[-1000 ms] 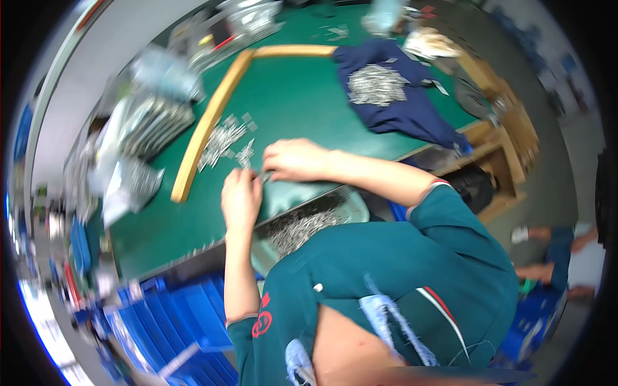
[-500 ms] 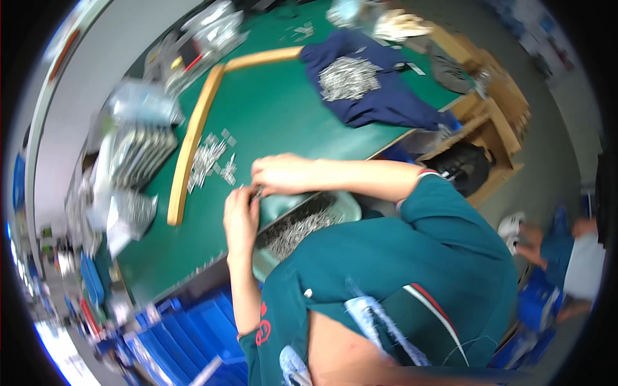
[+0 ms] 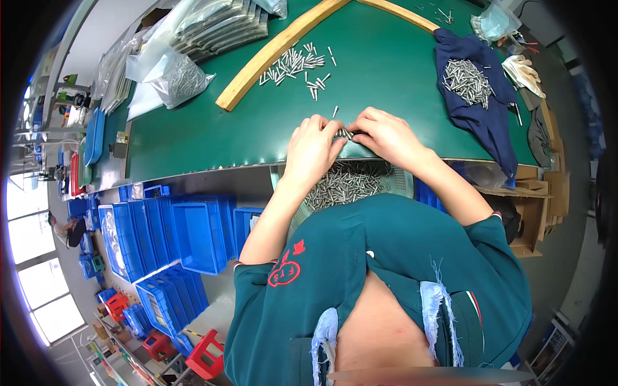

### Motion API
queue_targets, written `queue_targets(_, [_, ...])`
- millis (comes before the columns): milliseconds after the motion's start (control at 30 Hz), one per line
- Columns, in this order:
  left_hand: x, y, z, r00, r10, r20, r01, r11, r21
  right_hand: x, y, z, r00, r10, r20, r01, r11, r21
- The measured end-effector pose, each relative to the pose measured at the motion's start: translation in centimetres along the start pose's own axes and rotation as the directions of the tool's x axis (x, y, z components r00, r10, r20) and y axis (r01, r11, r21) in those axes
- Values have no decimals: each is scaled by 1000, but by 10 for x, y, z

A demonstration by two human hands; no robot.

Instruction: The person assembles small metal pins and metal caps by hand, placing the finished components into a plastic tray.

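At the near edge of the green table, my left hand (image 3: 311, 149) and my right hand (image 3: 388, 137) face each other with curled fingers. Between their fingertips sits a small bunch of metal pins (image 3: 344, 134), partly hidden by the fingers. One loose pin (image 3: 335, 111) lies just beyond them. Below the hands, against my body, a pale green basket (image 3: 403, 183) holds a heap of similar pins (image 3: 347, 186). Farther off on the table is a scattered pile of pins (image 3: 293, 66). More pins (image 3: 467, 82) are heaped on a dark blue cloth (image 3: 456, 55) at the right.
Wooden strips (image 3: 273, 58) border the scattered pile. Bagged goods (image 3: 222, 29) and a clear bag of parts (image 3: 178, 80) lie at the far left. A white glove (image 3: 523, 75) rests beyond the cloth. Blue bins (image 3: 199, 235) stand below left; cardboard boxes (image 3: 531, 222) are at right.
The view has swung, so the table now lies more squarely ahead and the picture is sharper. Both hands remain close together at the table edge, above the basket.
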State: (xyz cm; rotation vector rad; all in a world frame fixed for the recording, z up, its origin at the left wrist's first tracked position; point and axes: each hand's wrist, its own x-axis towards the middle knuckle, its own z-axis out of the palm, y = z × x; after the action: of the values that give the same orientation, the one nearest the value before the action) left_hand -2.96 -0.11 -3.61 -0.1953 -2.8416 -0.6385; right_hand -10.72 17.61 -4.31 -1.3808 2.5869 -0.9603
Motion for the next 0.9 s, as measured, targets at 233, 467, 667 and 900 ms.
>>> queue_targets(233, [-4, -1, 1, 1000, 21, -2, -21, 1000, 13, -2, -5, -2, 1000, 12, -18, -13, 998, -57])
queue_targets(467, [-13, -2, 0, 998, -35, -44, 32, 997, -71, 0, -6, -5, 999, 40, 19, -41, 997, 67])
queue_targets(667, [-20, -4, 2, 994, -97, -49, 89, 987, -136, 3, -10, -2, 1000, -16, -19, 16, 1000, 13])
queue_targets(900, [-27, -1, 0, 990, -113, -81, 98, 981, -166, 12, -16, 14, 984, -152, -92, 132, 972, -195])
